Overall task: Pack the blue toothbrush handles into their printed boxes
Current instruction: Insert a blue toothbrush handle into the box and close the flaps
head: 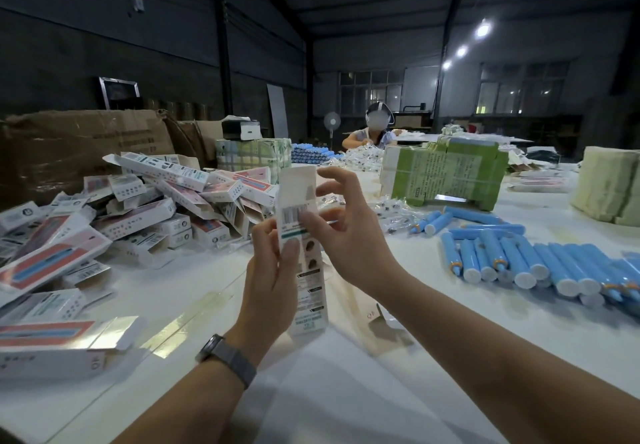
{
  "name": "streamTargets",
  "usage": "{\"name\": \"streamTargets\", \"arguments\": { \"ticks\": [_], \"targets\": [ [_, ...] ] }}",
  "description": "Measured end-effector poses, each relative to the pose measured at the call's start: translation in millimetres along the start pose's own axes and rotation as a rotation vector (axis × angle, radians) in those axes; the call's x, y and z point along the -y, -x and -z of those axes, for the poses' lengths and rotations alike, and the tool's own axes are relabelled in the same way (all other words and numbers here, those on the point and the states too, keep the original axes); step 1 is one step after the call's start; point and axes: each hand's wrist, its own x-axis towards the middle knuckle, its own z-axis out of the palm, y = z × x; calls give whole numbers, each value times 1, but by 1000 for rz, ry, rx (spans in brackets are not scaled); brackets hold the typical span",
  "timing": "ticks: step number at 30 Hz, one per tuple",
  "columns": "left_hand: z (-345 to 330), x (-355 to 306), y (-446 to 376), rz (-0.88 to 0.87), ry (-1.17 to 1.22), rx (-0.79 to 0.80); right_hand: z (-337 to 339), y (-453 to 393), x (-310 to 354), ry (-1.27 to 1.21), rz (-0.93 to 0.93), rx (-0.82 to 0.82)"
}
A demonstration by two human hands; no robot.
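A white printed box (308,287) stands upright in front of me, its barcode side facing me and its top flap raised. My left hand (268,270) grips the box's left edge, thumb across its face. My right hand (341,225) is at the upper part of the box, thumb on the barcode area, the other fingers spread and curved beside the flap. Several blue toothbrush handles (519,263) lie in a row on the table to the right. Whether a handle is inside the held box is hidden.
A heap of printed boxes (145,215) covers the table's left side. Green bundled stacks (446,176) and a pale stack (609,194) stand at the back right. Brown cartons (69,152) rise behind the heap. Another person (370,131) works across the white table (346,391).
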Motion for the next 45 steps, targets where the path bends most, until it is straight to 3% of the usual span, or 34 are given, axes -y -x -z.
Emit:
{"name": "streamTargets", "arguments": {
  "ticks": [12, 32, 45],
  "targets": [
    [4, -9, -2, -68, -129, -1, -8, 9, -4, -97, -22, -86],
    [1, -24, -3, -99, -17, -7, -9, 29, 1, -127, -7, -83],
    [-2, -22, -3, -109, -2, -1, -9, 31, 1, 2, 39, -49]
  ]
}}
